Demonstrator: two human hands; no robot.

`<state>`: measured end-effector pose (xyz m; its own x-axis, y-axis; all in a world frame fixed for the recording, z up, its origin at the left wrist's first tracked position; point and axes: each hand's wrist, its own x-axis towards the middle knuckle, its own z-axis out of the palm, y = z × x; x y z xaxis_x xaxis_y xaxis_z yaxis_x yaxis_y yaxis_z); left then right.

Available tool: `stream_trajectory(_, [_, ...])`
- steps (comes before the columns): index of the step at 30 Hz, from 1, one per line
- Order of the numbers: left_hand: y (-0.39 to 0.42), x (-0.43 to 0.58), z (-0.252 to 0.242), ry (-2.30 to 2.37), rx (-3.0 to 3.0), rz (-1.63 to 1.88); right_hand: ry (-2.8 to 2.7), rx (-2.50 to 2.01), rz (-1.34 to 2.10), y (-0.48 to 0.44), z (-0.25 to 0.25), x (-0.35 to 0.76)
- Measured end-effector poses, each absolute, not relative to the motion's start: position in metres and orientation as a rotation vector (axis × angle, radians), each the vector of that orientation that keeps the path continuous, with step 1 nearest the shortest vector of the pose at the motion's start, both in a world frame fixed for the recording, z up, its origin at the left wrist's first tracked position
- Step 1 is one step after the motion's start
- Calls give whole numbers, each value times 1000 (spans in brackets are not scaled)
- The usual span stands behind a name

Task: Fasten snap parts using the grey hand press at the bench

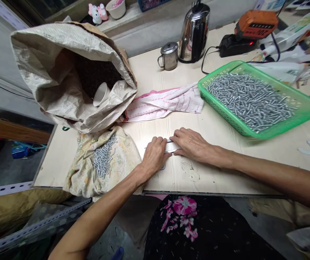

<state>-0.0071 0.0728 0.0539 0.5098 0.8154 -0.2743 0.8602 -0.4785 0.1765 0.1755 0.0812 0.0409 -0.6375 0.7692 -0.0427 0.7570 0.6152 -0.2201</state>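
Close together over the pale tabletop, my left hand [155,153] and my right hand [190,146] grip a small flat silvery-white piece [172,146] from either end. Fingers of both hands are bent and closed around it; they hide most of its shape, so I cannot tell its kind. To the left of my left hand, a heap of short shiny metal pins [102,157] lies on a crumpled floral cloth [126,153]. Beyond my right hand stands a green plastic basket [268,134] holding many similar silver pins [249,99].
A large open woven sack [49,76] leans at the back left, with a white cup [101,94] inside. Behind my hands lie a pink-white towel [166,104], a metal mug [169,56] and a kettle [194,32]. An orange battery [256,24] sits on a charger [236,45].
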Motion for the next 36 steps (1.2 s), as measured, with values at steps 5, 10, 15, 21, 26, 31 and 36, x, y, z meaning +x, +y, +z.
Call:
stream_trajectory(5, [78, 0, 54, 1491, 2397, -212, -2784, -1282, 444, 96, 42, 178])
stream_trajectory(10, [81, 3, 53, 1509, 2376, -221, -2787, -1251, 537, 98, 34, 176])
stream_trajectory(15, [83, -2, 50, 1535, 2409, -135, -2723, -1208, 506, 100, 30, 181])
stream_trajectory(21, [31, 1, 32, 1533, 2593, 170, -2633, -1068, 540, 125, 48, 190])
stream_trajectory(26, [-13, 16, 15, 1339, 2584, 182, -2783, -752, 369, 109, 60, 152])
stream_trajectory(31, [-21, 16, 1, 1370, 2456, 119, -2972, -343, 262, 84, 46, 106])
stream_trajectory(36, [-26, 12, -4, 1353, 2454, 160, -2949, -139, 181, 84, 38, 98])
